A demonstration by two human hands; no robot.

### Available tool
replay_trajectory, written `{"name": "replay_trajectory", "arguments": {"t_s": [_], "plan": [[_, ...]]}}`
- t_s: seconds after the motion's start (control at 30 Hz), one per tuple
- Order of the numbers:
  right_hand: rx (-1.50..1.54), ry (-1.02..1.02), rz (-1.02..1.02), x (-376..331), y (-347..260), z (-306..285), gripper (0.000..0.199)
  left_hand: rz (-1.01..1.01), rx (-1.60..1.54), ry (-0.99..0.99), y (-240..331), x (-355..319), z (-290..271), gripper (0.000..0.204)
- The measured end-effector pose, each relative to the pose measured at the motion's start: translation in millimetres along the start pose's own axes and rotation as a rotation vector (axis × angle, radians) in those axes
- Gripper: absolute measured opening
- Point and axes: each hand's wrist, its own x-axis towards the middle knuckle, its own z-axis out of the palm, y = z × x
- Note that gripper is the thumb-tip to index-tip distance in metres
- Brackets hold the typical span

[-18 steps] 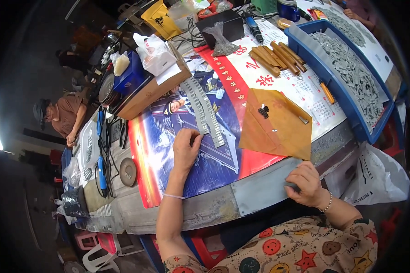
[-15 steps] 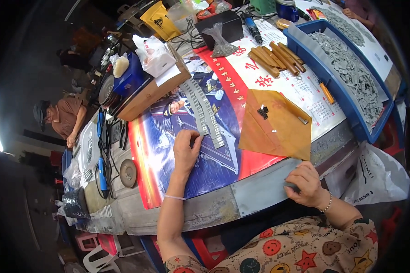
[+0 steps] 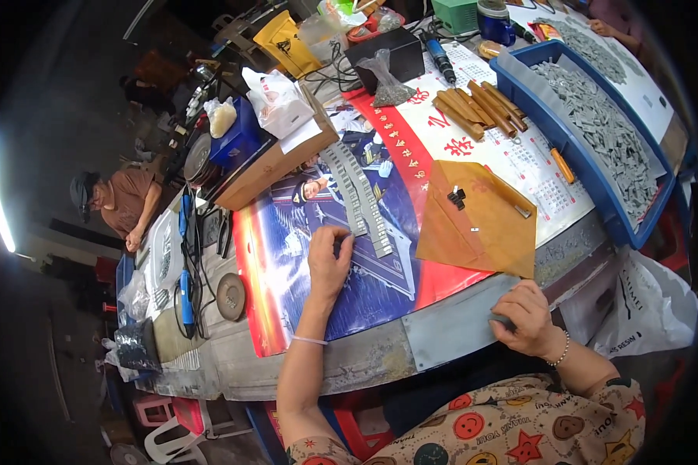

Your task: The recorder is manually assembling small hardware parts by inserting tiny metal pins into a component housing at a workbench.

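Note:
My left hand [image 3: 331,262] is over the blue poster [image 3: 302,287], its thumb and fingers curled together. Just beyond its fingertips are the near ends of two long rows of small grey pieces [image 3: 350,194]. Whether anything sits in those fingers is hidden. At the table's front edge, my right hand [image 3: 524,319] is closed around a small dark grey object [image 3: 502,320], mostly covered by the fingers. A grey plate [image 3: 442,339] lies beside and under that hand. On an amber sheet [image 3: 473,232] are several small black pieces [image 3: 457,198] and a tiny silver piece [image 3: 475,229].
A blue tray [image 3: 547,128] full of grey pieces stands at the right. Rolled amber sheets [image 3: 481,108], an orange-handled tool [image 3: 560,166] and a blue power screwdriver [image 3: 440,58] lie farther back. A cardboard box [image 3: 275,170] stands at the left. Another person [image 3: 136,198] sits far left.
The whole view has shifted slightly, so the table appears farther right. My left fingers have curled in and drawn slightly back from the row ends. My right hand keeps its closed pose.

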Motion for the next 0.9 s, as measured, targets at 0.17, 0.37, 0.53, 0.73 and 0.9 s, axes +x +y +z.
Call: {"name": "replay_trajectory", "arguments": {"t_s": [0.17, 0.37, 0.53, 0.73, 0.9], "plan": [[0.122, 0.042, -0.211, -18, 5, -5, 0.022, -0.031, 0.002, 0.040, 21, -10, -15, 0.011], [0.043, -0.291, 0.115, -108, 7, -27, 0.021, -0.085, -0.090, 0.027, 88, -42, -49, 0.011], [-0.124, -0.403, 0.692, -190, 54, 4, 0.062, -0.167, -0.270, -0.008, 129, -71, -54, 0.010], [0.001, -0.433, 0.703, -143, 49, -11, 0.062, -0.115, -0.366, -0.051, 155, -89, -58, 0.011], [-0.125, -0.368, 0.695, -187, 66, -6, 0.065, -0.190, -0.436, -0.070, 156, -88, -55, 0.010]]}}
